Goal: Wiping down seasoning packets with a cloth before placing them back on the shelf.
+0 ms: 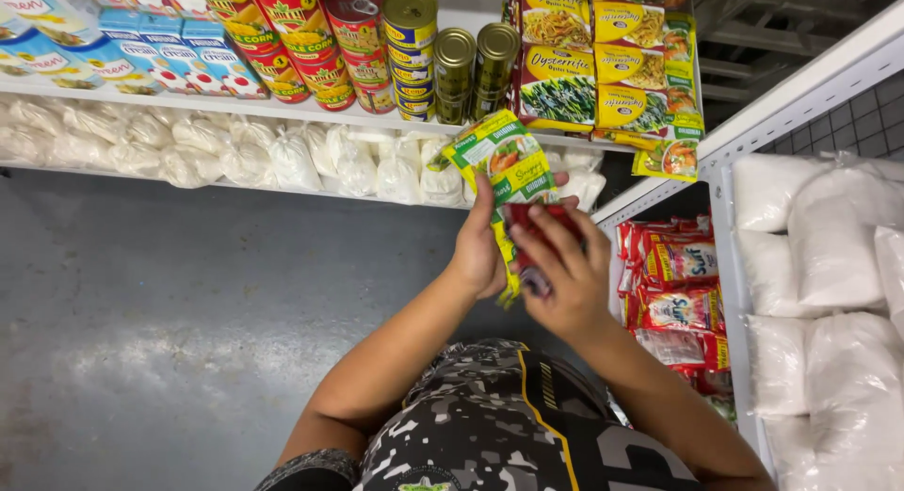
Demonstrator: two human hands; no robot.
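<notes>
My left hand grips a strip of green and yellow sachets that stands up and fans out in front of the shelf. Just to its right, my right hand closes around a small dark red sachet, pressed against the lower part of the strip. Both hands are held together in the middle of the view, above a grey floor. My camouflage-patterned shirt fills the bottom of the view.
A white shelf carries blue cartons, red and yellow tins, green-gold cans and hanging yellow sachets. Clear bags of white powder lie below. At right, red packets and large white bags.
</notes>
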